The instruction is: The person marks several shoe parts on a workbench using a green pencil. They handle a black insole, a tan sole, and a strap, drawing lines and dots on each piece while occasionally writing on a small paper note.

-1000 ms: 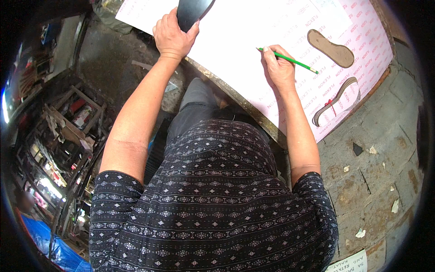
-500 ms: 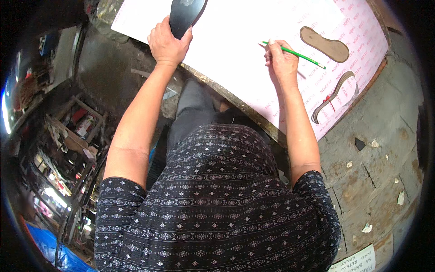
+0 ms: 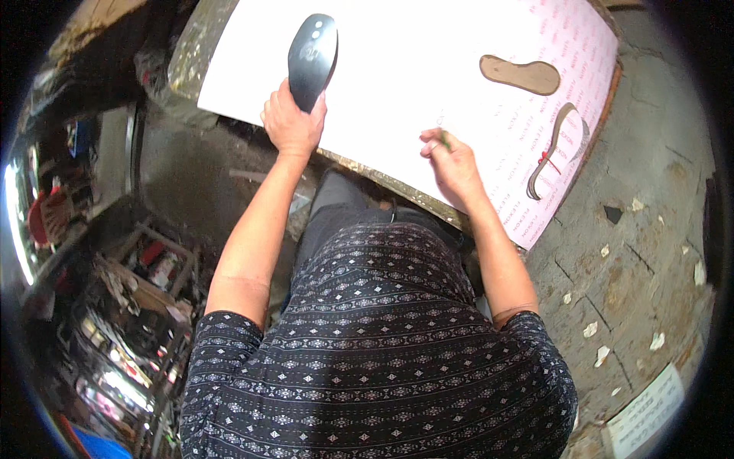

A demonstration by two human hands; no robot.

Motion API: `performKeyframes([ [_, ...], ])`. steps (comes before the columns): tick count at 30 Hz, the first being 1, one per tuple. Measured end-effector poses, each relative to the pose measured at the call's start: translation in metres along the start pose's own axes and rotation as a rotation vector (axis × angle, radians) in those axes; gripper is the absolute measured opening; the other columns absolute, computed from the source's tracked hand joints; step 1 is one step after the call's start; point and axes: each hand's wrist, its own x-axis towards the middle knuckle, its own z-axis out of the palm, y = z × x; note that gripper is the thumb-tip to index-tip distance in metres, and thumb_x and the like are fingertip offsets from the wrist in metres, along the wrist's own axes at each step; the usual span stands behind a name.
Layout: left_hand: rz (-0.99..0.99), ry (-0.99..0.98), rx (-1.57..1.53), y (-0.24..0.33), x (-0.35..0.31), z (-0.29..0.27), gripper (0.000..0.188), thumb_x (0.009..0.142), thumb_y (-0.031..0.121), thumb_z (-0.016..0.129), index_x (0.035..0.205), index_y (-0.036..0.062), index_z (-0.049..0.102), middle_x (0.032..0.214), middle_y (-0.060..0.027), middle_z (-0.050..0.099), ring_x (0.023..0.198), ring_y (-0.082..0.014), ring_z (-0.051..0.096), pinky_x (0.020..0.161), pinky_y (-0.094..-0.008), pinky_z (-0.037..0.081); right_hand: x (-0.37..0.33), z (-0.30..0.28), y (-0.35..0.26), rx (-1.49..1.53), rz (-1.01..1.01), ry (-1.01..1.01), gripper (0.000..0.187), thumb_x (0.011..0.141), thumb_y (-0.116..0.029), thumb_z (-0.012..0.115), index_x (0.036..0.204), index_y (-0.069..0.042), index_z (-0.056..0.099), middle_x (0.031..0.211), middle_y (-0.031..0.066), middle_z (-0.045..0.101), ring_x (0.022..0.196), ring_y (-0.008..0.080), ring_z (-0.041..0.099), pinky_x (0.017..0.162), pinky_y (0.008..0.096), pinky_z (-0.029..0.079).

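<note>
**Sole template in full view, pencil nearly hidden in the fist**

The left hand [image 3: 293, 126] grips the heel end of a dark grey sole template [image 3: 313, 57], fingers wrapped round it, and holds it flat on the white sheet [image 3: 413, 84]; the template points toward 12 o'clock from the hand. Half a second earlier the template was cut off by the upper edge of the view; now its whole length shows, with three pale dots near its tip.

The right hand [image 3: 453, 162] rests on the sheet at about 4 o'clock from the template, well apart from it, fingers curled and pinched on a green pencil [image 3: 444, 139]. Earlier the pencil stuck out long toward 3 o'clock; now only a short green stub shows above the knuckles.

At 2 o'clock from the right hand lies a brown sole-shaped cutout [image 3: 520, 74] in the pink-printed part of the sheet, and below it a curved strip cutout [image 3: 552, 149]. The sheet lies on a worn board [image 3: 397, 186] whose edge runs between the hands. Cracked concrete floor [image 3: 642, 252] with paper scraps lies at 3 o'clock.
</note>
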Motion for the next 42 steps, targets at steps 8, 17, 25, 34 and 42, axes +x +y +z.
performKeyframes([
  [8,0.073,-0.261,-0.121,0.022,-0.011,-0.033,0.073,0.080,0.044,0.082,0.134,0.0011,0.059,0.112,-0.0187,0.066,0.109,-0.0389,0.062,0.096,-0.0523,0.046,-0.025,0.014,-0.005,-0.121,0.082,0.054,0.045,0.105,-0.039,0.052,0.116,-0.001,0.071,0.079,0.0116,0.069,0.075,0.0216,0.069,0.074,0.0378,0.054],
  [17,0.464,-0.398,-0.205,0.081,0.010,-0.035,0.080,0.075,0.044,0.088,0.135,-0.0014,0.061,0.117,-0.0203,0.061,0.108,-0.0399,0.058,0.099,-0.0517,0.046,0.015,-0.071,-0.016,0.205,-0.108,0.543,0.021,0.104,-0.022,0.063,0.105,-0.001,0.062,0.086,0.0125,0.074,0.071,0.0154,0.066,0.063,0.0307,0.053],
  [25,0.710,-0.270,-0.482,0.202,0.098,0.045,0.067,0.082,0.038,0.084,0.133,0.0014,0.061,0.140,-0.0214,0.056,0.131,-0.0443,0.051,0.111,-0.0531,0.040,0.125,-0.150,-0.089,0.342,-0.348,0.588,0.021,0.099,-0.014,0.070,0.106,0.005,0.063,0.085,0.0134,0.073,0.081,0.0167,0.072,0.068,0.0255,0.057],
  [34,0.741,-0.241,-0.238,0.248,0.132,0.111,0.065,0.094,0.056,0.068,0.139,0.0108,0.065,0.152,-0.0108,0.057,0.139,-0.0442,0.047,0.116,-0.0546,0.035,0.217,-0.175,-0.098,-0.059,-0.326,0.860,0.033,0.095,-0.034,0.071,0.092,-0.001,0.073,0.075,0.0039,0.068,0.073,0.0118,0.057,0.071,0.0290,0.047],
  [42,0.740,-0.236,-0.233,0.250,0.133,0.107,0.063,0.091,0.054,0.072,0.136,0.0111,0.067,0.151,-0.0100,0.058,0.140,-0.0427,0.047,0.115,-0.0533,0.035,0.227,-0.175,-0.093,-0.082,-0.300,0.884,0.032,0.095,-0.032,0.071,0.096,0.000,0.073,0.074,0.0063,0.069,0.070,0.0117,0.058,0.068,0.0303,0.049],
])
